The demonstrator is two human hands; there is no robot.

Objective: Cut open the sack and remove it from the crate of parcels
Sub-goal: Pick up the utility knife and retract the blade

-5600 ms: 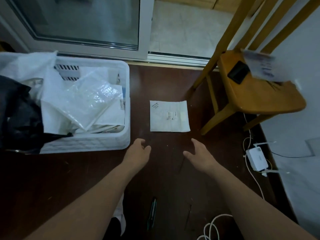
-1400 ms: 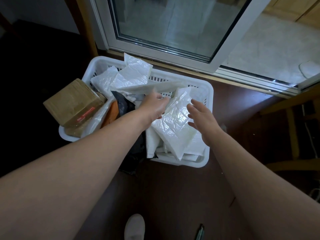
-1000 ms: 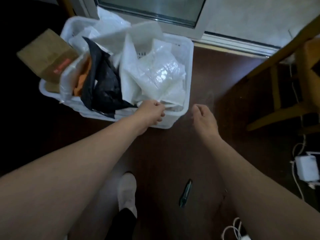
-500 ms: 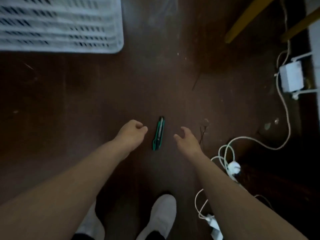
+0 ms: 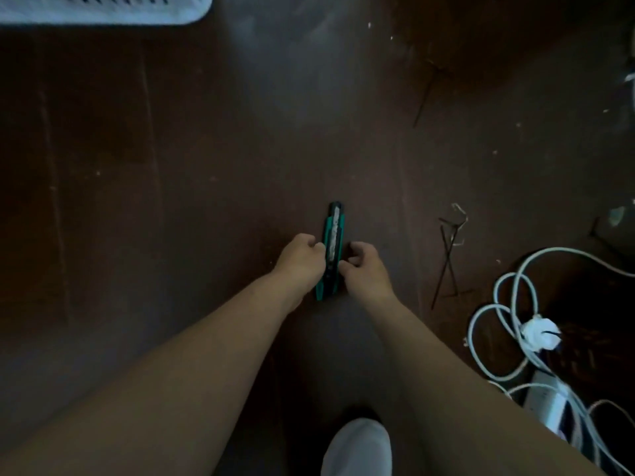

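Note:
A green utility knife [image 5: 332, 235] lies on the dark wooden floor, its tip pointing away from me. My left hand [image 5: 301, 264] has curled fingers against the knife's left edge. My right hand [image 5: 365, 269] pinches the right edge with thumb and curled fingers. The knife's rear end shows between my wrists and still rests on the floor. Only a corner of the white slotted crate [image 5: 103, 10] shows at the top left. The sack and the parcels are out of view.
White cables [image 5: 498, 304] with a plug and a power strip [image 5: 549, 403] lie coiled at the right. Thin dark wires [image 5: 448, 255] lie on the floor right of the knife. My white shoe [image 5: 357, 448] stands at the bottom.
My view dropped from the crate to the floor. Both hands closed in on the knife from either side and now touch it.

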